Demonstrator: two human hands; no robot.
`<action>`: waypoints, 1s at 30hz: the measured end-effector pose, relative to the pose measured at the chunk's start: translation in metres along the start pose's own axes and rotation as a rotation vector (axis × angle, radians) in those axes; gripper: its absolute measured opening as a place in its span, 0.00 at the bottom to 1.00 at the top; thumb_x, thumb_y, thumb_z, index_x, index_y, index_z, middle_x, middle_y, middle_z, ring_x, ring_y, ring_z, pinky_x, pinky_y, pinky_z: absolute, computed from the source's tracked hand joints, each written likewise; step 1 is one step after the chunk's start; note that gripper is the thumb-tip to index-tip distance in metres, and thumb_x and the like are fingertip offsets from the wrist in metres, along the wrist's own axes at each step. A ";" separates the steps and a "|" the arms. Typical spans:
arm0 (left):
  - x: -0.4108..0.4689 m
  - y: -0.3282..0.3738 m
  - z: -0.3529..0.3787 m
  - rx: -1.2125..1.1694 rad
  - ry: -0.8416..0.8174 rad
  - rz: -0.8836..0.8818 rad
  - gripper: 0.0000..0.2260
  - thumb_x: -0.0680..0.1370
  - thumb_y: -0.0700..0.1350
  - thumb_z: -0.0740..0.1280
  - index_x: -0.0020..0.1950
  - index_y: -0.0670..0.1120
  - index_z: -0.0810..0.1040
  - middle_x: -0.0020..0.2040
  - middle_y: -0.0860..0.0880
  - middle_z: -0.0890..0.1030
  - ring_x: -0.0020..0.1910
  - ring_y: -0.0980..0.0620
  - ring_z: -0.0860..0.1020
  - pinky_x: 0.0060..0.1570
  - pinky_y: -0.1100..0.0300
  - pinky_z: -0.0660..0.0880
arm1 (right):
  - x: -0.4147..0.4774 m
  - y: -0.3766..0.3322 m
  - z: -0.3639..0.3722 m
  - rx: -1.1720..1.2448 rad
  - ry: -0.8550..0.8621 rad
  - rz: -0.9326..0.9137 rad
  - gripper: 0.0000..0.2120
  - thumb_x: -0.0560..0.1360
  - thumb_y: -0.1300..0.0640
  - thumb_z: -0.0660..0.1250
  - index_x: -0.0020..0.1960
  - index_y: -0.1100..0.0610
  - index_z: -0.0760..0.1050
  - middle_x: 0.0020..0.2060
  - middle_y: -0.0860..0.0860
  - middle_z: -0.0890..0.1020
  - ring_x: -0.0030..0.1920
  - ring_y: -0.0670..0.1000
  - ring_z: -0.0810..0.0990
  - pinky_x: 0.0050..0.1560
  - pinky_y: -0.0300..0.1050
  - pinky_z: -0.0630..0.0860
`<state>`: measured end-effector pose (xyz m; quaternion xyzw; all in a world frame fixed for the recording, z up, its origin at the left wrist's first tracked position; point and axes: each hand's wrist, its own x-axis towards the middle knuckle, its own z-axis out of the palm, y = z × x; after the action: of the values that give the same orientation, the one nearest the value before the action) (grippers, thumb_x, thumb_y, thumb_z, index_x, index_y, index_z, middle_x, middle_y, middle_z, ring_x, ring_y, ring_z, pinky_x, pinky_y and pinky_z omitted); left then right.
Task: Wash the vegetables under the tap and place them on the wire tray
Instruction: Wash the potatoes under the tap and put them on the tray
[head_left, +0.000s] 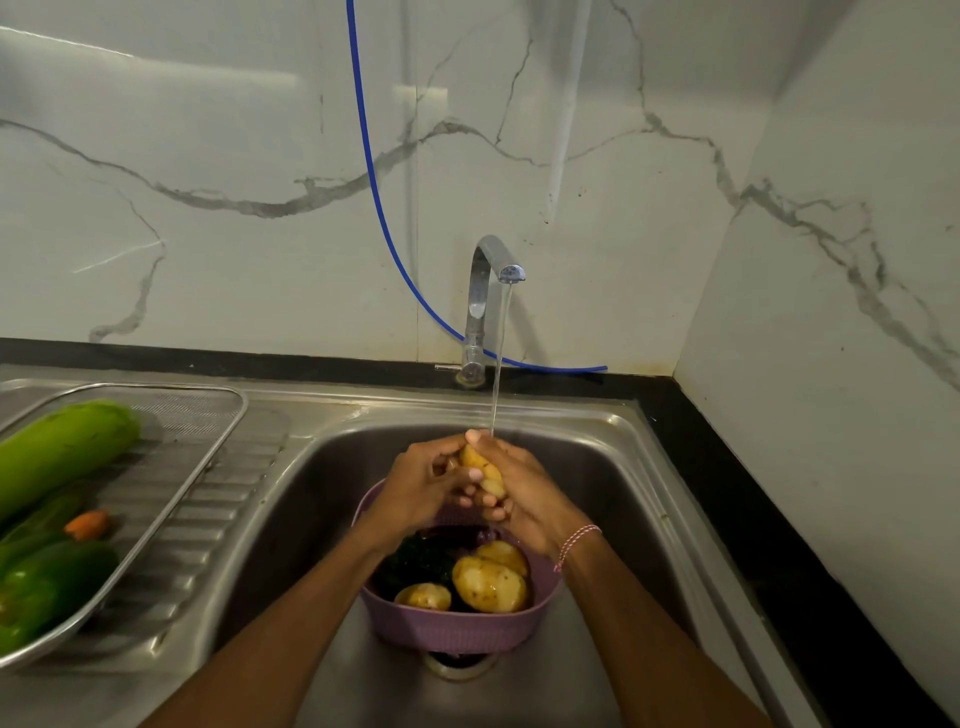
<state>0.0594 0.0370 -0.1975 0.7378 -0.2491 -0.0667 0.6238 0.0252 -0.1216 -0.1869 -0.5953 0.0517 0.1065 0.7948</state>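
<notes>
Well left of the fingers, the wire tray (197, 415) on the drainboard holds green vegetables (62, 447) and a carrot (87, 524). The left hand (421, 483) and right hand (530, 499) both curl round one potato (483, 470), under the stream from the tap (485, 291) and above the purple basket (457, 626). Its wet skin could let it squirt free into the steel sink (597, 493). Veined marble walls (208, 156) rise behind, with a black counter edge (779, 519) to the right.

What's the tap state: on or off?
On. A water stream falls from the tap spout onto the potato gripped between the left hand and right hand.
</notes>
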 end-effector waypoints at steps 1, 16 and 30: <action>0.001 0.000 -0.002 -0.054 0.014 -0.028 0.15 0.82 0.41 0.68 0.68 0.51 0.80 0.52 0.44 0.87 0.51 0.42 0.86 0.54 0.41 0.83 | 0.000 -0.001 -0.001 0.028 -0.053 -0.002 0.13 0.81 0.49 0.71 0.61 0.55 0.79 0.39 0.55 0.80 0.30 0.46 0.74 0.27 0.35 0.69; 0.004 0.004 0.008 -0.223 0.058 -0.231 0.10 0.85 0.45 0.63 0.63 0.53 0.81 0.58 0.44 0.84 0.55 0.44 0.85 0.48 0.50 0.84 | -0.003 -0.002 -0.002 -0.090 -0.094 -0.027 0.24 0.81 0.74 0.63 0.72 0.54 0.74 0.51 0.57 0.82 0.41 0.47 0.82 0.41 0.43 0.78; -0.003 0.011 0.011 -0.211 0.077 -0.321 0.15 0.86 0.51 0.59 0.61 0.43 0.80 0.34 0.42 0.81 0.36 0.47 0.84 0.42 0.55 0.84 | -0.004 -0.003 -0.007 -0.229 0.064 -0.036 0.23 0.78 0.40 0.72 0.55 0.61 0.85 0.39 0.60 0.84 0.33 0.52 0.81 0.34 0.40 0.77</action>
<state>0.0494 0.0279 -0.1896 0.7007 -0.0957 -0.1627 0.6880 0.0224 -0.1291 -0.1856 -0.6861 0.0541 0.0783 0.7212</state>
